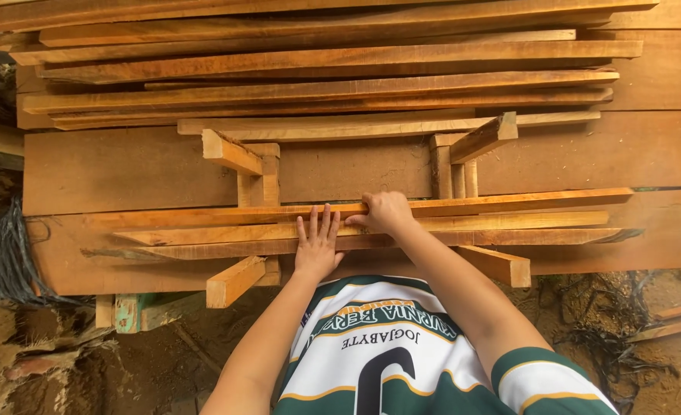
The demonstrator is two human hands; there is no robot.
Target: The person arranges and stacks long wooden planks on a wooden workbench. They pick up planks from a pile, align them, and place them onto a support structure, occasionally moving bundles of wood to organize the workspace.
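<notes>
Seen from above: left hand (316, 247) laid flat, fingers spread and released, palm down on long thin orange-brown wooden slats (371, 227) lying side by side across two rough wooden trestle supports (242, 177). Right hand (386, 212) just beside it, fingers curled and clenched around the far edge of the topmost orange-brown slat (509, 202), knuckles up. Slats running left to right, resting on the angled crosspieces of the supports, the hands near the middle of their length. Beyond, a broad stack of similar thin timber strips (333, 69) piled on wide flat brown planks (586, 154), well apart from the hands. Below, a white-and-green striped sports shirt (386, 353) at the frame's bottom edge. To the left, a bundle of dark cable (14, 253) on bare brown earth (164, 369); to the right, a dark tangle of wire (609, 346) on the ground.
</notes>
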